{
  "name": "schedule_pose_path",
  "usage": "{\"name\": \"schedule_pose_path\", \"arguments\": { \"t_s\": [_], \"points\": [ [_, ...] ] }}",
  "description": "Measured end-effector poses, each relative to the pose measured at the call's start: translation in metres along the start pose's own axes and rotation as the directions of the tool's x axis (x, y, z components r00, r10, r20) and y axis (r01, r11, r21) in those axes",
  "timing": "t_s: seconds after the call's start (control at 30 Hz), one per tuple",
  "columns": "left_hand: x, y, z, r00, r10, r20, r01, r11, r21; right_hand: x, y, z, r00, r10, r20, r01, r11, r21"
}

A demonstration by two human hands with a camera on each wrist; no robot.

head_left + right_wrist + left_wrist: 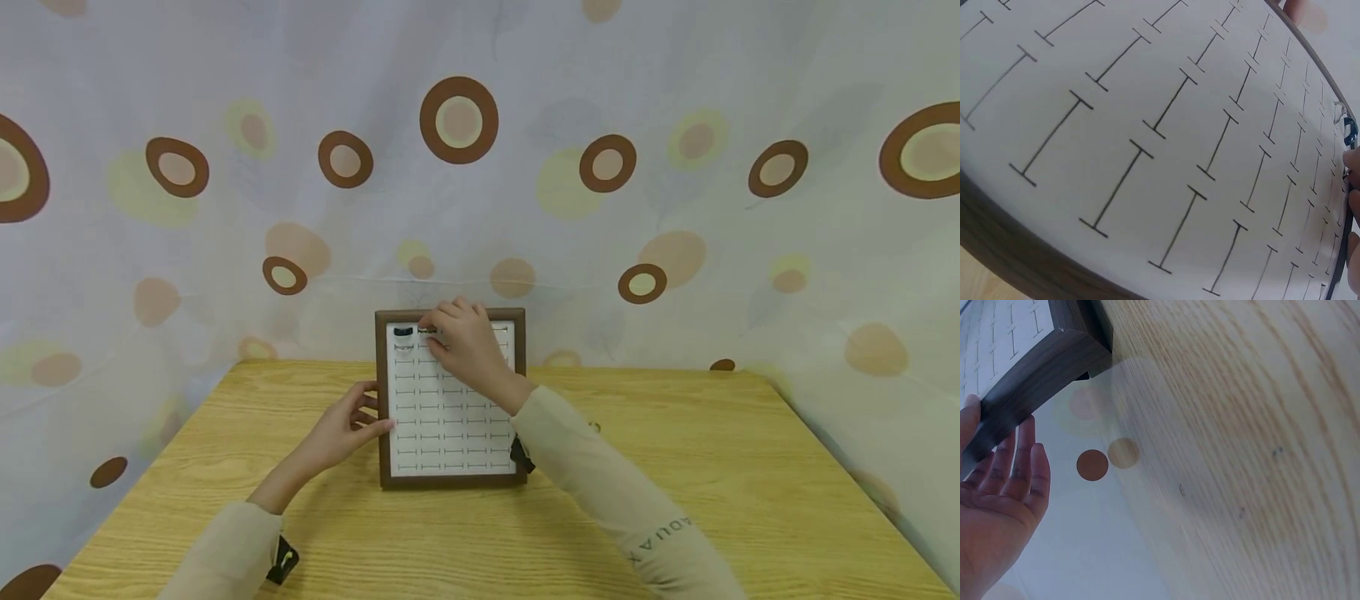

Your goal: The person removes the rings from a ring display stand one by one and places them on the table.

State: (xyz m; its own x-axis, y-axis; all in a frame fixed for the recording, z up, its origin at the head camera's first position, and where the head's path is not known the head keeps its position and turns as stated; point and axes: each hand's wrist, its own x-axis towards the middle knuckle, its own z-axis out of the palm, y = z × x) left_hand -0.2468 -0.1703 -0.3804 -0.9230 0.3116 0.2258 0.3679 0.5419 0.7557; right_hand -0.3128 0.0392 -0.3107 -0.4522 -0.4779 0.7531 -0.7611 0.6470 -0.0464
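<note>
A brown-framed display board (453, 400) with a white face and rows of I-shaped slits stands tilted on the table. My left hand (347, 427) holds its left edge, thumb on the front and fingers along the side; the left wrist view shows this hand (1004, 494) at the dark frame (1029, 381). Up at the top row, my right hand (472, 346) pinches a small ring-like piece, mostly hidden by the fingertips, at the second slit. Beside it, a dark blue ring (403, 332) sits in the top-left slit; the right wrist view shows this ring (1350, 130) near the fingertips (1352, 160).
A wooden table (645, 483) carries the board. On it, right of the board and close to the right sleeve (600, 483), lies a small gold-coloured ring (595, 427). A patterned curtain (480, 208) hangs behind the table and at both sides.
</note>
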Motion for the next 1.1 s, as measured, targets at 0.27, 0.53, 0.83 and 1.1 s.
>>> {"name": "schedule_pose_path", "arguments": {
  "t_s": [0.27, 0.53, 0.83, 1.1],
  "points": [
    [-0.005, 0.013, -0.003, 1.0, 0.008, 0.006, -0.008, 1.0, 0.004, -0.001, 0.002, 0.007, 0.998, 0.003, -0.065, -0.002, 1.0, 0.012],
    [-0.005, 0.014, -0.003, 1.0, 0.014, 0.005, -0.014, 1.0, 0.01, -0.001, 0.002, 0.01, 0.994, -0.01, -0.111, 0.012, 1.0, 0.018],
    [0.002, -0.009, 0.001, 1.0, 0.012, -0.001, -0.012, 1.0, 0.009, -0.001, 0.002, 0.008, 0.994, 0.002, -0.105, 0.003, 0.999, 0.051],
    [0.005, -0.024, 0.002, 1.0, 0.013, 0.007, -0.013, 1.0, -0.015, -0.001, 0.001, 0.007, 0.996, 0.025, -0.086, -0.017, 0.995, 0.098]
  ]
}}
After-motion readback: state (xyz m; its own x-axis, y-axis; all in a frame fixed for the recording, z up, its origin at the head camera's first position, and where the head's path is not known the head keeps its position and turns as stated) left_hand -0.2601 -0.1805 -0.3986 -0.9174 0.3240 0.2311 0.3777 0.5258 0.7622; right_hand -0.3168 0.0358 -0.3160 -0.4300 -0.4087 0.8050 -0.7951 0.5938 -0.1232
